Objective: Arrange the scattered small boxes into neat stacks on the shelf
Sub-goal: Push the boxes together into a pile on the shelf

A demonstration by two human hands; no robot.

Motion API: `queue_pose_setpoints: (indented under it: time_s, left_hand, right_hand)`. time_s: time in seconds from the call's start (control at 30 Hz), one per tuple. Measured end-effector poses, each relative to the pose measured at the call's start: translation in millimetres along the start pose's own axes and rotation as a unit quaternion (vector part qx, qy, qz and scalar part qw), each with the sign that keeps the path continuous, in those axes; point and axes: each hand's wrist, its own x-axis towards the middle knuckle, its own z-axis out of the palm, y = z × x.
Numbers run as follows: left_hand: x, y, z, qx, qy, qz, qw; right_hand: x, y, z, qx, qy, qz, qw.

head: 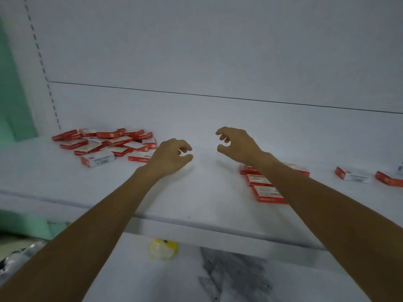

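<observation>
A white shelf (207, 192) with a plain white back panel is seen from above, and the red-and-white boxes are scattered along it. A loose pile (104, 144) of them lies at the left end. Just right of the pile the left hand (172, 155) is held, and farther right of the pile the right hand (237, 142); the fingers of both are loosely curled and nothing is gripped. Three boxes (265, 191) lie well right of the pile, partly hidden under the right forearm and nearer the front lip than the pile is. Two more boxes (351, 176) lie farthest from the pile. If the forearm is lowered or dragged, those three are likely to be pushed over the lip. If the pile is raked in carelessly, light boxes may be scattered or tipped rather than squared up.
</observation>
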Motion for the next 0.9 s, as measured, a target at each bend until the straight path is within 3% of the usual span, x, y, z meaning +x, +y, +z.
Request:
queue_pose_setpoints:
  time_s: [0.27,0.47,0.7,0.9]
  left_hand:
    - [-81.6,-130.0,-127.9,0.041,0.043,-0.083,0.995]
    - [-111.4,-214.4,-204.6,0.07,0.038,-0.104,0.991]
    - [-120.9,-268.2,-233.8,0.057,-0.002,-0.083,0.995]
    - [-99.8,-298.3,-245.2,0.036,-0.004,-0.069,0.997]
  right_hand:
    - [44.2,-181.1,93.6,0.07,-0.032,-0.106,0.991]
    - [67.5,-283.2,145.1,0.062,-0.048,-0.129,0.989]
    - [76.1,-328.1,182.0,0.071,-0.05,-0.079,0.993]
    - [92.6,-332.1,191.3,0.005,-0.05,-0.04,0.998]
